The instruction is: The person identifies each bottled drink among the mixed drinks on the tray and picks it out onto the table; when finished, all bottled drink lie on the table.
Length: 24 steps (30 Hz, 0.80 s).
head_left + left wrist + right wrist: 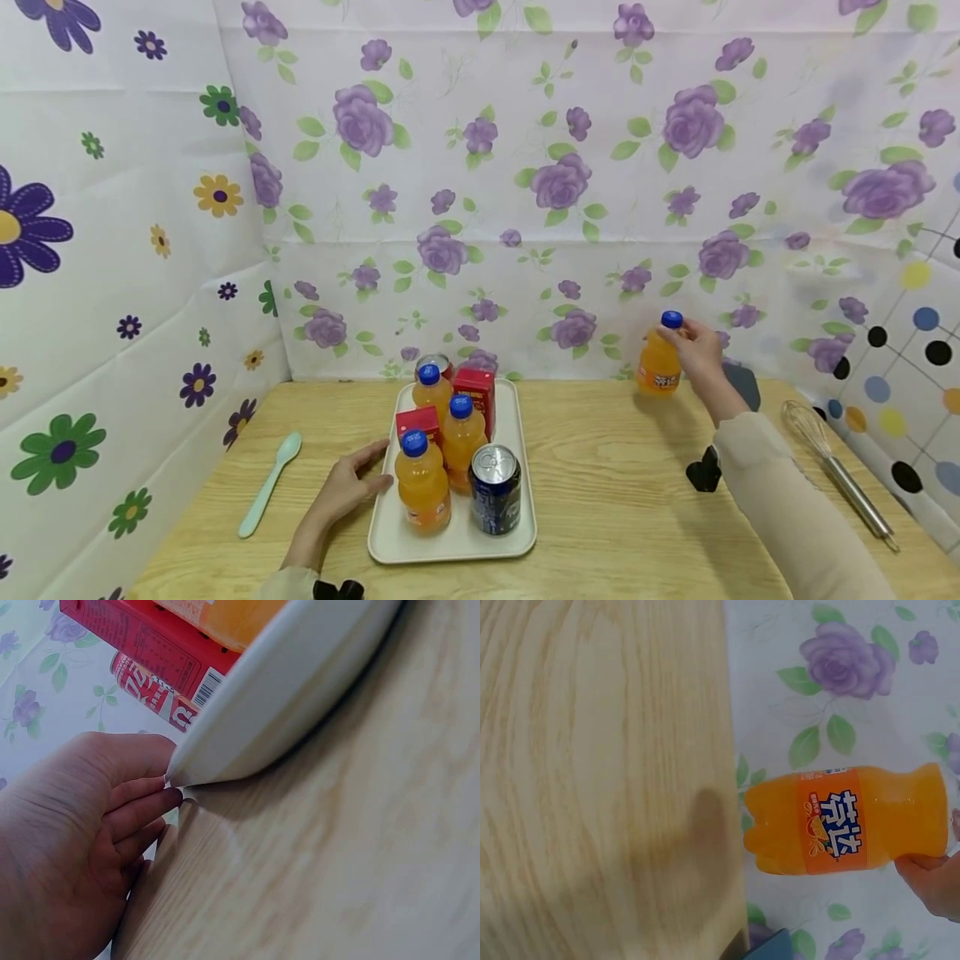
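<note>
At two o'clock from the tray [465,546], well apart, the right grip [699,350] pinches an orange bottle [660,368] near its neck — long axis nearly upright, base apparently off the wood-grain tabletop [592,483]. The left grip [348,487], fingers extended, touches the tray's nine-o'clock side. A whisk [842,478] lies at four o'clock from the bottle.

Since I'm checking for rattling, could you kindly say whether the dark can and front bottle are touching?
Apart: the head view shows bare tray between the dark can and front bottle.
</note>
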### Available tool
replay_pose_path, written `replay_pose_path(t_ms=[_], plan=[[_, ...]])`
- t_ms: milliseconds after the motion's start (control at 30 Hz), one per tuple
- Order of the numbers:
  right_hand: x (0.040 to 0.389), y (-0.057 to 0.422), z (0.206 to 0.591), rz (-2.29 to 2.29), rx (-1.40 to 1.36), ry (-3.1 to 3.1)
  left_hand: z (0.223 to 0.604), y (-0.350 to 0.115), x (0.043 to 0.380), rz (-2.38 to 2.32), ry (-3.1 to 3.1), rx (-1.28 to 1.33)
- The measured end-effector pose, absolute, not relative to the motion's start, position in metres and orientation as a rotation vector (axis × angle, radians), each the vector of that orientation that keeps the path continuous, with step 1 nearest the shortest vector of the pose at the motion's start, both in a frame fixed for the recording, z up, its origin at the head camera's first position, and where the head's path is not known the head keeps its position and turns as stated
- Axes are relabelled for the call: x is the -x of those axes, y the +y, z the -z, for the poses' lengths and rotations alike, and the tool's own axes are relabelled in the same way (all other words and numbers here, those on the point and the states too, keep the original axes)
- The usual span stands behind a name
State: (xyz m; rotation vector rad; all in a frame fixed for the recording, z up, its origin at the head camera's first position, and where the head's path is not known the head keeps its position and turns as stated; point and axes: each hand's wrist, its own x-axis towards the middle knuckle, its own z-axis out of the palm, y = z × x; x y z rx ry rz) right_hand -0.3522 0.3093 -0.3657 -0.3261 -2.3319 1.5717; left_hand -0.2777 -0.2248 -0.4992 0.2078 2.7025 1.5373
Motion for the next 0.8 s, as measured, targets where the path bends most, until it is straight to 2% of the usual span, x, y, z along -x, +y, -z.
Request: replay_pose_path(t_ms=[433, 800], plan=[[0.353, 0.326, 0.388, -1.58, 0.439, -2.334, 0.502, -0.225, 0.279, -1.568, 2.7, -0.224], [0.35, 0.341, 0.397, -1.483, 0.34, -2.462, 0.501, -0.226, 0.278, -1.558, 2.71, -0.214]])
